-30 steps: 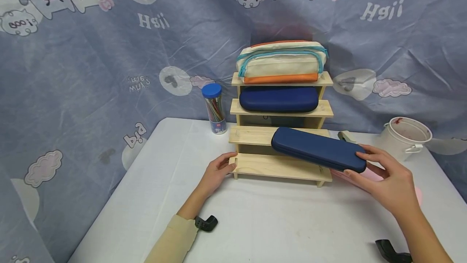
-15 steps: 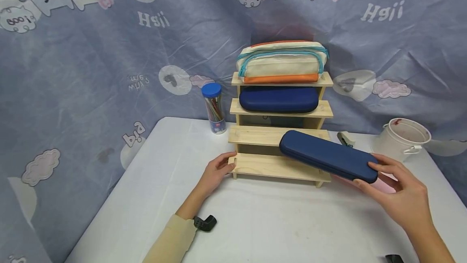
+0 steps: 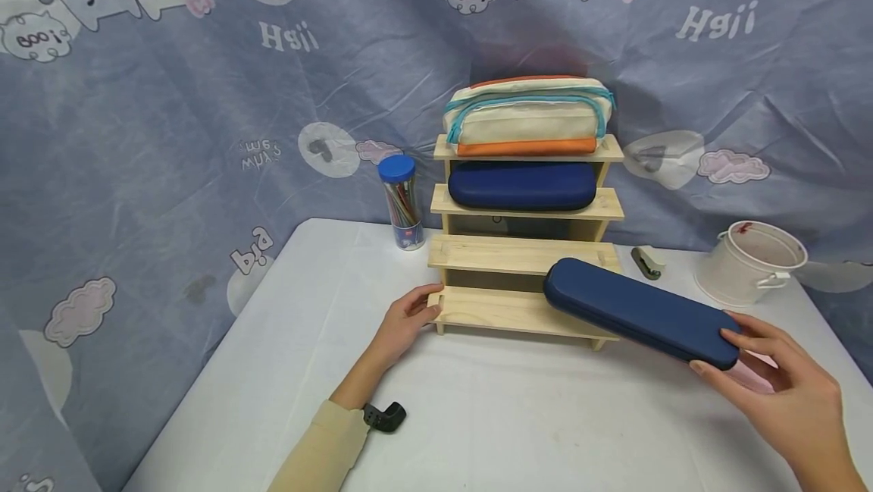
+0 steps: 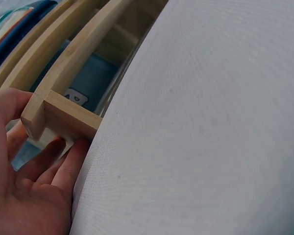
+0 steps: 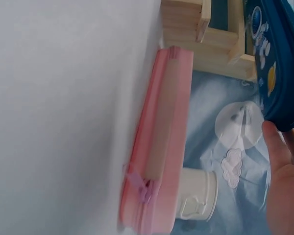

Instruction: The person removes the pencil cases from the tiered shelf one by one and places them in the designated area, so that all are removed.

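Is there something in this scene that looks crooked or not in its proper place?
Yes. The right hand holds one navy pencil case slanted in the air before the wooden shelf, while the other navy case lies flat on its tier.

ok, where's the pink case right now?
The pink case lies flat on the table, right of the wooden rack and in front of the white bucket; in the head view it is mostly hidden under the right hand.

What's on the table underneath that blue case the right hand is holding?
A pink pencil pouch lies on the white table below the blue case, clearest in the right wrist view.
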`<state>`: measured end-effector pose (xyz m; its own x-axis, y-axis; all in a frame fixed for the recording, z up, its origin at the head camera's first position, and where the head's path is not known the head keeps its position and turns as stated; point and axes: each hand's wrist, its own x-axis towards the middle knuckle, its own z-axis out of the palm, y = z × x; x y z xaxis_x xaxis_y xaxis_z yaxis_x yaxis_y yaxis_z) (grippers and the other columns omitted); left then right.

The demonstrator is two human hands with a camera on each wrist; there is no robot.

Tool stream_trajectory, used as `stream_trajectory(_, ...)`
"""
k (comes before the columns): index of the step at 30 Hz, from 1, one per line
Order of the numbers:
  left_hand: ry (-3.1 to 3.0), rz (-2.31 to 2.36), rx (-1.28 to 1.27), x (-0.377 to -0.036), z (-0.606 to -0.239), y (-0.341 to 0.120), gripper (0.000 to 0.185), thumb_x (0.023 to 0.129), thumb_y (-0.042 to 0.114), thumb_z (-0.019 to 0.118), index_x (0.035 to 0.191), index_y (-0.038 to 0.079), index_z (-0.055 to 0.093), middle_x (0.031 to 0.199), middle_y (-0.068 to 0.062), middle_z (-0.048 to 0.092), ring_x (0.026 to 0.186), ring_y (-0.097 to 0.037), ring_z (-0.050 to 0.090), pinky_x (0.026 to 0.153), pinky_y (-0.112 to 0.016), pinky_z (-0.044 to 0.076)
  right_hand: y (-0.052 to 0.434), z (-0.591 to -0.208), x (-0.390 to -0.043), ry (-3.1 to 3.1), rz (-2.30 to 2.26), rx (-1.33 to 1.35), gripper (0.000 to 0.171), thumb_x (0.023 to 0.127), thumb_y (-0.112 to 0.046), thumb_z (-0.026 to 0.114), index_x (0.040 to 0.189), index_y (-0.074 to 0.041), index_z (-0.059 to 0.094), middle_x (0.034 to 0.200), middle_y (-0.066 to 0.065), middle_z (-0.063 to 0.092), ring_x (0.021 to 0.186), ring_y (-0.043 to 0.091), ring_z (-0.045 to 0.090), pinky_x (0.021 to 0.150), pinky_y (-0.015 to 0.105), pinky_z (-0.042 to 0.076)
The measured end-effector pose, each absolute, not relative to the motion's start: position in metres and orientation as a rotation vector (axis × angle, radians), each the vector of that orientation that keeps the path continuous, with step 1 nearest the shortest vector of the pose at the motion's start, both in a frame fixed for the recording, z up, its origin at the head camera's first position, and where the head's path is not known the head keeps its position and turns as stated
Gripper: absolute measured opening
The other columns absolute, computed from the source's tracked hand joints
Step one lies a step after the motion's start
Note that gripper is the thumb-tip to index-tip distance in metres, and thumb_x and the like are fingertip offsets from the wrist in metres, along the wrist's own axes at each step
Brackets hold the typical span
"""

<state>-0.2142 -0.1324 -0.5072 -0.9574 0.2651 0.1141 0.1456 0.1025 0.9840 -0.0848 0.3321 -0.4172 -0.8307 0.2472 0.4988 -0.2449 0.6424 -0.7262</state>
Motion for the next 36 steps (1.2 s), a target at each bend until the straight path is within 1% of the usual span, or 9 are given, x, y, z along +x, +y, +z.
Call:
stream_trajectory(2,2.257,2.002,0.437,-0.215,-0.508,-0.133,0.039,0.096,0.015,0.061,0.134,0.010,0.055,0.137,-0.009,0.051,0.122,-0.023,0.052,0.094,-0.034,0.047,0.335,-0.419,-0.081,-2.282,1.140,-0.002,0.067,0.048,0.022,0.085,0.110,0.006,0.068,0.130,0.004,0.057,0.113,0.006,0.053,0.081,0.007,0.043)
stream_trajectory(5,2.259,2.006,0.432,-0.214,-0.509,-0.133,0.040,0.095,0.018,0.062,0.134,0.013,0.056,0.137,-0.008,0.051,0.122,-0.022,0.052,0.094,-0.033,0.047,0.340,-0.422,-0.076,-2.293,1.134,-0.002,0.067,0.048,0.023,0.084,0.111,0.007,0.067,0.129,0.004,0.056,0.113,0.005,0.053,0.080,0.006,0.043)
stream_trajectory(10,2.278,2.007,0.418,-0.213,-0.510,-0.132,0.038,0.094,0.026,0.064,0.131,0.021,0.059,0.135,-0.002,0.053,0.120,-0.019,0.053,0.093,-0.032,0.048,0.345,-0.432,-0.070,-2.353,1.072,-0.078,0.062,0.058,0.014,0.086,0.115,0.008,0.063,0.130,-0.003,0.052,0.112,-0.003,0.046,0.079,0.002,0.039)
stream_trajectory(15,2.304,2.005,0.441,-0.214,-0.508,-0.131,0.037,0.094,0.029,0.064,0.130,0.024,0.060,0.134,0.000,0.054,0.118,-0.018,0.055,0.092,-0.033,0.048,0.347,-0.436,-0.065,-2.387,1.039,-0.156,0.058,0.066,0.008,0.084,0.119,0.007,0.061,0.136,0.001,0.048,0.120,-0.001,0.042,0.082,0.001,0.036)
stream_trajectory(18,2.314,1.995,0.434,-0.215,-0.507,-0.131,0.037,0.093,0.030,0.064,0.130,0.024,0.060,0.134,0.001,0.054,0.118,-0.017,0.055,0.093,-0.032,0.048,0.350,-0.437,-0.061,-2.431,1.017,-0.207,0.061,0.071,0.002,0.083,0.126,0.006,0.057,0.142,0.003,0.044,0.127,0.000,0.038,0.083,0.000,0.034)
stream_trajectory(21,2.313,1.987,0.437,-0.216,-0.507,-0.131,0.039,0.094,0.029,0.064,0.131,0.021,0.059,0.136,-0.001,0.053,0.119,-0.019,0.054,0.094,-0.032,0.048,0.353,-0.440,-0.057,-2.463,1.027,-0.254,0.064,0.073,-0.001,0.082,0.130,0.007,0.054,0.146,0.006,0.040,0.132,0.004,0.034,0.085,0.000,0.032)
stream_trajectory(25,2.309,1.990,0.440,-0.216,-0.506,-0.131,0.039,0.094,0.029,0.064,0.131,0.020,0.059,0.136,-0.003,0.053,0.120,-0.020,0.053,0.094,-0.034,0.047,0.356,-0.445,-0.052,-2.459,1.049,-0.286,0.065,0.073,0.001,0.082,0.130,0.008,0.054,0.145,0.007,0.040,0.132,0.005,0.035,0.085,0.001,0.032)
stream_trajectory(31,2.299,1.993,0.409,-0.213,-0.510,-0.130,0.037,0.093,0.029,0.065,0.130,0.023,0.060,0.135,-0.001,0.053,0.120,-0.018,0.053,0.093,-0.032,0.048,0.363,-0.448,-0.045,-2.412,1.059,-0.367,0.063,0.071,0.005,0.082,0.128,0.009,0.055,0.141,0.000,0.044,0.125,-0.002,0.039,0.080,0.000,0.035)
stream_trajectory(36,2.289,2.003,0.425,-0.210,-0.510,-0.128,0.037,0.094,0.027,0.064,0.131,0.021,0.059,0.135,-0.003,0.053,0.121,-0.020,0.053,0.093,-0.032,0.048,0.375,-0.452,-0.040,-2.418,1.044,-0.418,0.066,0.072,-0.001,0.083,0.131,0.005,0.053,0.141,-0.003,0.042,0.123,-0.006,0.036,0.076,-0.002,0.034)
